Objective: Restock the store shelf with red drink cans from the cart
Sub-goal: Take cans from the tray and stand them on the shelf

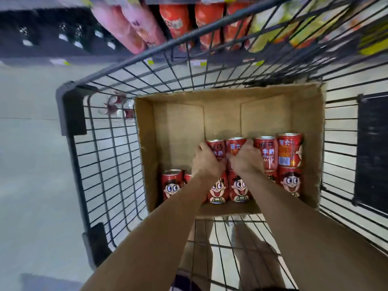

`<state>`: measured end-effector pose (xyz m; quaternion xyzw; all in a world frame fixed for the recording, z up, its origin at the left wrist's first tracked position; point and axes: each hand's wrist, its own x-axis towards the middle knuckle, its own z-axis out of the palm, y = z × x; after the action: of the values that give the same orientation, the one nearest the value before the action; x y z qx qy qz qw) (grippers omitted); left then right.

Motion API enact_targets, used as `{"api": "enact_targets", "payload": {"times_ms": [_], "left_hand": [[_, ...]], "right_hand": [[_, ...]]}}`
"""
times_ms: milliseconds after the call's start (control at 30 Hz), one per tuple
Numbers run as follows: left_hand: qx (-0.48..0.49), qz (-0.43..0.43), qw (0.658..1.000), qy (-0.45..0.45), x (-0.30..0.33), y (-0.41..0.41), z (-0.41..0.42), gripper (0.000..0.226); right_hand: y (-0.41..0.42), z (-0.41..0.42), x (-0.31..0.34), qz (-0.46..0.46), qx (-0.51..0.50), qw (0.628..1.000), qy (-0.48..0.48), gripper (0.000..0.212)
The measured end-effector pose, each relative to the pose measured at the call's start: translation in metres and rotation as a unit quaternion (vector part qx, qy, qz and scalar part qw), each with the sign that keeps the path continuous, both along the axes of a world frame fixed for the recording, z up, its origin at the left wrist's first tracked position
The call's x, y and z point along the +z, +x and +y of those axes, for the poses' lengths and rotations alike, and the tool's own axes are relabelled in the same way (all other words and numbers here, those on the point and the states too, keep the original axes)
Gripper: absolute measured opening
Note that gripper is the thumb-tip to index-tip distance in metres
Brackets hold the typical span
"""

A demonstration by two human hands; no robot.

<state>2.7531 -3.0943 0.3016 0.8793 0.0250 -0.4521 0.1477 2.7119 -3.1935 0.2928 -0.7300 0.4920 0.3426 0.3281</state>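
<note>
An open cardboard box (pixel 178 131) sits inside a wire shopping cart (pixel 109 156). Several red drink cans with a cartoon face stand in the box's near half in two rows. My left hand (pixel 206 161) is wrapped around one far-row red can (pixel 216 147). Right beside it, my right hand (pixel 245 158) is wrapped around the neighbouring red can (pixel 235 144). Two more far-row cans (pixel 289 149) stand untouched to the right. The near-row cans (pixel 171 184) are partly hidden by my forearms.
The far half of the box holds nothing. Beyond the cart's front rim (pixel 168 45), store shelves carry red packs (pixel 174 17), pink packs (pixel 126 24) and yellow-green packs (pixel 268 30). Pale floor (pixel 27 164) lies to the left. A dark panel (pixel 371 150) hangs on the cart's right side.
</note>
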Motion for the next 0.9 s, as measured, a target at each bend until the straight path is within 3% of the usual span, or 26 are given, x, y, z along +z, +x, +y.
{"api": "enact_targets", "payload": {"times_ms": [167, 300, 400, 533, 733, 900], "left_hand": [[0.026, -0.028, 0.999, -0.018, 0.020, 0.002, 0.003, 0.068], [0.055, -0.058, 0.996, -0.051, 0.057, -0.003, 0.013, 0.073], [0.080, -0.097, 0.988, -0.094, 0.099, -0.005, 0.022, 0.078], [0.076, -0.163, 0.975, -0.128, 0.176, -0.006, 0.031, 0.072], [0.080, -0.274, 0.938, -0.195, 0.278, -0.018, 0.057, 0.078], [0.125, -0.390, 0.878, -0.248, 0.350, -0.023, 0.081, 0.076]], "right_hand": [[0.003, -0.004, 0.019, -0.024, -0.028, 0.999, -0.010, 0.066], [-0.005, -0.004, 0.066, -0.097, -0.037, 0.995, 0.000, 0.066], [-0.012, -0.005, 0.109, -0.154, -0.028, 0.988, 0.004, 0.066], [-0.020, -0.005, 0.183, -0.231, -0.027, 0.973, -0.003, 0.051], [-0.036, 0.003, 0.287, -0.356, 0.000, 0.934, -0.036, 0.053], [-0.035, 0.009, 0.364, -0.428, 0.074, 0.898, -0.068, 0.070]]}}
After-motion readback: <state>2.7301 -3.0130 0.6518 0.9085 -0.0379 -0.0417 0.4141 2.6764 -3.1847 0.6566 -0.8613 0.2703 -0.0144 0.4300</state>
